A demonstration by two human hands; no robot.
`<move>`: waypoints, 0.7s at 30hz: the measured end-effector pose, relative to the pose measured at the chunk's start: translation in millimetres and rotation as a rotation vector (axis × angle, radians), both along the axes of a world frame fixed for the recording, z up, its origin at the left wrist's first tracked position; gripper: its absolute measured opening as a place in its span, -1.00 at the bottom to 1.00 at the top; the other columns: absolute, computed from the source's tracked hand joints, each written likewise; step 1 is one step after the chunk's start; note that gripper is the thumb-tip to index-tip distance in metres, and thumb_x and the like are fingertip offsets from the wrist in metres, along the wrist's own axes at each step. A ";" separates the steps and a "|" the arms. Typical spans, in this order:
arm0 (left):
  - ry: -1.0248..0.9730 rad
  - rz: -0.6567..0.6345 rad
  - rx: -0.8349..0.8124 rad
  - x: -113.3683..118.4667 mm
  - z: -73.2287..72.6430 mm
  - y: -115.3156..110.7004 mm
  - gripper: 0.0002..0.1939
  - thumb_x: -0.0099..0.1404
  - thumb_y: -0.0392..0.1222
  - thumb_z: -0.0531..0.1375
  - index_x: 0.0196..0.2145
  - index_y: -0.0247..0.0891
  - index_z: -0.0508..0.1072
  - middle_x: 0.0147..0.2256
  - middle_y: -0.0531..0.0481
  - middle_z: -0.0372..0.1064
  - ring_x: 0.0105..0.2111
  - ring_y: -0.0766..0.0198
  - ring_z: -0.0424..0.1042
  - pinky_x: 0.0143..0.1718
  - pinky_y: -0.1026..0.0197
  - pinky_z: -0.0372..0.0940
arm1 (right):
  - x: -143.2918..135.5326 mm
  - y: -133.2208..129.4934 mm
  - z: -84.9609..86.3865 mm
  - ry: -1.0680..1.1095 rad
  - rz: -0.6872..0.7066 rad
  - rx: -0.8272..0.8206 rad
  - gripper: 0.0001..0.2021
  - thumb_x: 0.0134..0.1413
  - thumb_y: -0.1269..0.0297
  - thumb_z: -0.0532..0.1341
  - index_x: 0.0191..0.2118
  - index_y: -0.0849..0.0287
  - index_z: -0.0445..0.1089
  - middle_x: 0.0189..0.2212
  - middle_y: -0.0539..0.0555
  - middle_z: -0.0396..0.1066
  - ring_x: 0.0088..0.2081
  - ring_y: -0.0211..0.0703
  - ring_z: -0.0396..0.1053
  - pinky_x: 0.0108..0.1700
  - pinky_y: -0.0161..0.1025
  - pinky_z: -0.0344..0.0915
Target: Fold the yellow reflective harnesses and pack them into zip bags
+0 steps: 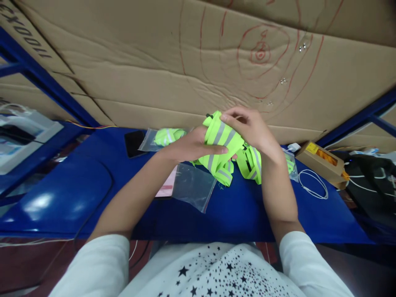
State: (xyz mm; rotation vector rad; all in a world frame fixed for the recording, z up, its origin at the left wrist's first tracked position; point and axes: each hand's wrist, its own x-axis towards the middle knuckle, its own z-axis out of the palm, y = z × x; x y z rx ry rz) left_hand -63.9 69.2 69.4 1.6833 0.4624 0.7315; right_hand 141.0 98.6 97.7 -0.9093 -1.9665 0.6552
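Note:
Between my hands is a bundle of neon yellow-green reflective straps with silver-grey stripes, raised above the blue table. My left hand is closed round its left side, thumb laid across the front. At the top right, my right hand pinches the upper edge between thumb and fingers. Loose strap ends hang below the bundle, and more banded strap shows under my right wrist. An opened clear zip bag lies on the table beneath, partly over a pinkish-screened phone.
Behind the table stands a cardboard wall with red rings. A bagged green bundle and a dark phone lie left. At right are another bagged piece, a white cable and a cardboard box.

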 end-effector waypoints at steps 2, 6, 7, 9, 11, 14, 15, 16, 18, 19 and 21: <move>0.024 0.023 0.058 -2.0 0.3 0.6 -0.72 0.35 -0.06 0.36 -0.06 -0.25 0.63 -0.13 -0.12 0.65 -0.12 0.03 0.64 -0.06 0.05 0.52 | -1.4 -3.8 1.3 -0.091 -0.006 0.019 -0.38 0.25 -0.36 0.13 -0.34 0.16 0.53 -0.41 0.05 0.50 -0.29 -0.16 0.43 -0.26 -0.22 0.34; 0.082 0.130 0.161 -3.3 -2.5 4.2 -0.66 0.32 -0.01 0.39 -0.07 -0.28 0.62 -0.11 -0.12 0.63 -0.08 0.03 0.60 0.01 0.03 0.46 | 1.8 -14.6 6.1 -0.214 0.078 -0.004 -0.43 0.33 -0.27 0.12 0.11 0.07 0.53 0.01 0.07 0.58 0.02 -0.04 0.51 0.05 -0.13 0.43; 0.094 0.165 0.172 -2.5 -3.9 5.0 -0.67 0.29 -0.01 0.41 -0.11 -0.29 0.63 -0.12 -0.11 0.63 -0.08 0.03 0.59 0.01 0.03 0.45 | 1.9 -16.3 6.5 -0.251 0.081 0.030 -0.43 0.28 -0.22 0.22 0.20 0.06 0.48 0.13 0.07 0.53 0.13 0.02 0.48 0.15 -0.08 0.40; 0.071 0.234 0.150 0.3 -6.9 6.3 -0.68 0.22 -0.03 0.45 -0.16 -0.28 0.62 -0.11 -0.09 0.62 -0.05 0.02 0.57 0.03 0.04 0.43 | -0.2 -17.8 6.2 -0.295 0.031 0.110 -0.40 0.17 -0.09 0.37 0.25 0.06 0.46 0.22 0.09 0.47 0.23 0.11 0.42 0.27 0.00 0.33; -0.005 0.275 0.065 4.5 -9.5 7.5 -0.64 0.18 -0.07 0.48 -0.11 -0.25 0.62 -0.02 -0.09 0.60 0.03 0.00 0.54 0.08 0.05 0.41 | -4.2 -18.2 6.0 -0.300 -0.027 0.171 -0.47 0.17 -0.02 0.40 0.20 0.07 0.50 0.16 0.11 0.52 0.20 0.13 0.45 0.26 0.04 0.34; -0.084 0.267 -0.092 11.8 -11.9 9.3 -0.51 0.11 -0.12 0.53 -0.01 -0.22 0.59 0.04 -0.10 0.58 0.08 -0.02 0.54 0.12 0.02 0.41 | -9.0 -21.1 8.6 -0.226 -0.051 0.233 -0.54 0.23 0.00 0.36 0.17 0.06 0.53 0.12 0.10 0.55 0.17 0.10 0.48 0.23 0.00 0.38; -0.089 0.248 -0.132 14.1 -12.5 9.7 -0.49 0.10 -0.13 0.53 0.01 -0.21 0.59 0.03 -0.11 0.59 0.07 -0.02 0.55 0.12 0.01 0.42 | -9.4 -23.2 10.3 -0.172 -0.065 0.253 -0.55 0.26 -0.01 0.35 0.17 0.06 0.53 0.13 0.09 0.54 0.17 0.08 0.48 0.24 -0.02 0.38; -0.097 0.227 -0.161 16.2 -13.0 9.9 -0.48 0.10 -0.14 0.53 0.01 -0.22 0.59 0.02 -0.12 0.60 0.05 -0.02 0.57 0.12 -0.01 0.43 | -9.2 -25.7 12.1 -0.117 -0.090 0.267 -0.56 0.27 -0.02 0.33 0.17 0.06 0.53 0.14 0.07 0.54 0.17 0.07 0.48 0.24 -0.03 0.38; -0.113 0.170 -0.181 19.1 -13.8 9.4 -0.52 0.13 -0.12 0.52 -0.01 -0.27 0.59 -0.02 -0.15 0.61 0.00 -0.04 0.60 0.10 -0.03 0.46 | -7.3 -30.5 15.7 -0.037 -0.161 0.274 -0.61 0.31 -0.06 0.28 0.07 0.06 0.58 0.05 0.05 0.59 0.09 0.06 0.52 0.19 -0.03 0.41; -0.112 0.142 -0.172 19.6 -13.9 8.6 -0.54 0.15 -0.10 0.51 -0.03 -0.29 0.60 -0.05 -0.18 0.62 -0.02 -0.05 0.61 0.08 -0.04 0.47 | -5.9 -32.2 17.3 -0.024 -0.187 0.258 -0.63 0.32 -0.08 0.26 -0.03 0.08 0.61 -0.05 0.05 0.62 0.02 0.06 0.55 0.13 -0.03 0.44; -0.075 0.079 -0.139 18.5 -13.1 6.7 -0.58 0.22 -0.04 0.46 -0.03 -0.30 0.60 -0.08 -0.20 0.63 -0.04 -0.06 0.63 0.06 -0.05 0.49 | -2.8 -32.9 19.6 -0.013 -0.195 0.199 -0.62 0.35 -0.08 0.21 -0.22 0.12 0.61 -0.25 0.05 0.61 -0.11 0.03 0.56 0.02 -0.05 0.46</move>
